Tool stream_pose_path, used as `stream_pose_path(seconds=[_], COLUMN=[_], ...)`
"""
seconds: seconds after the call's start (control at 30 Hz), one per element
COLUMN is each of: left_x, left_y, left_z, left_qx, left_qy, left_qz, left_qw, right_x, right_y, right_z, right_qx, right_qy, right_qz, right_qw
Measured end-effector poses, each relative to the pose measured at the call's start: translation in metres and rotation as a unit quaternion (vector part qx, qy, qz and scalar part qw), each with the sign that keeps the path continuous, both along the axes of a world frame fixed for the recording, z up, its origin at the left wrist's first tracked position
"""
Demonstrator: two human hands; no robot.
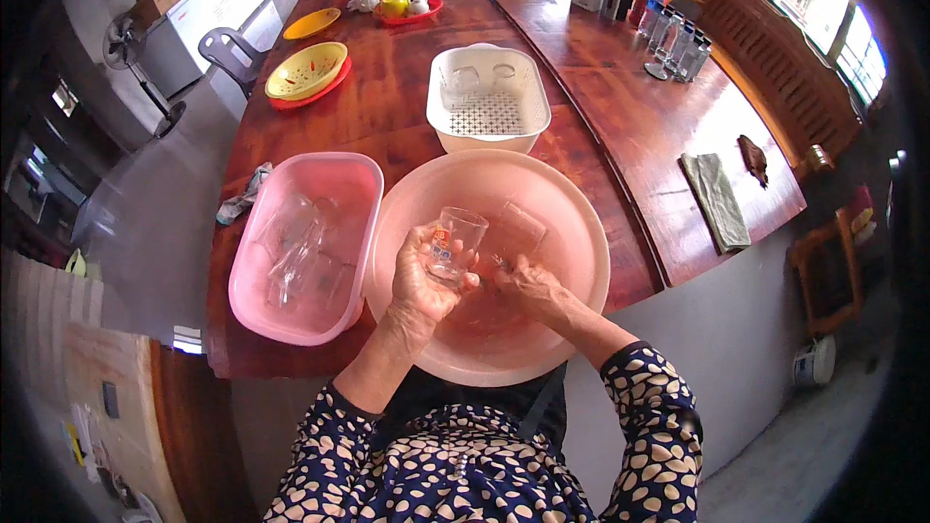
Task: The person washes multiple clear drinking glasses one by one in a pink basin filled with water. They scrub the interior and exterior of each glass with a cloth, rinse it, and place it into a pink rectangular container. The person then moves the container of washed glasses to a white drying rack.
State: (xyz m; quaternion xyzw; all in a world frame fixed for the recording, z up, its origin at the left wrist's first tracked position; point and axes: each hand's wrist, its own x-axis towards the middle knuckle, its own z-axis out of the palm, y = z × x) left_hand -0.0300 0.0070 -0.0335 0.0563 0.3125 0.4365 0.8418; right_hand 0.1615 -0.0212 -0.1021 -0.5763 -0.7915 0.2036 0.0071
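My left hand (429, 276) is wrapped round a clear drinking glass (459, 232) with a coloured print, tilted above a large round pink basin (581, 271). Beside it, my right hand (531, 289) reaches down into the basin with its fingers bent together; whatever they hold is hidden. Another clear glass (521, 226) lies on its side in the basin, just beyond my right hand. On the left stands a pink rectangular tub (250, 300) with several clear glasses (295, 252) lying in it. Beyond the basin, a white draining basket (535, 116) contains two glasses (466, 79).
A crumpled cloth (244, 194) lies left of the tub. Yellow colander (307, 72) and yellow plate (312, 23) sit farther left. A folded grey-green cloth (715, 201) lies at the right, with several glass bottles (678, 44) behind. A wooden bench (775, 58) borders the table.
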Motion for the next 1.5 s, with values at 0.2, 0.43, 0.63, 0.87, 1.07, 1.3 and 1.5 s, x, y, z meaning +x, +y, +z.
stream_pose_path(seconds=[0.2, 0.43, 0.63, 0.87, 1.07, 1.3, 1.5], left_x=[0.0, 0.009, 0.013, 0.017, 0.018, 0.015, 0.008], left_y=[0.01, 0.0, 0.004, -0.009, -0.005, 0.002, 0.01], left_z=[-0.02, -0.009, -0.001, 0.013, 0.013, -0.003, -0.012], left_qx=[-0.003, 0.03, 0.041, 0.138, 0.19, 0.164, 0.195], left_qy=[0.049, 0.067, 0.105, 0.173, 0.146, 0.128, 0.118], left_qz=[0.048, -0.019, 0.007, 0.013, 0.063, 0.043, 0.071], left_qw=[0.998, 0.997, 0.994, 0.975, 0.969, 0.977, 0.971], right_x=[0.019, -0.016, -0.014, -0.02, -0.03, -0.033, -0.028], right_y=[-0.006, -0.011, -0.004, -0.007, -0.005, -0.002, -0.016], right_z=[0.054, 0.116, 0.095, 0.085, 0.086, 0.063, 0.062], right_qx=[0.029, 0.287, 0.352, 0.13, 0.36, 0.059, -0.064], right_qy=[0.2, 0.393, 0.253, 0.495, 0.286, 0.585, 0.643], right_qz=[0.007, -0.025, 0.052, -0.045, -0.013, -0.059, -0.234], right_qw=[0.979, 0.873, 0.9, 0.858, 0.888, 0.807, 0.727])
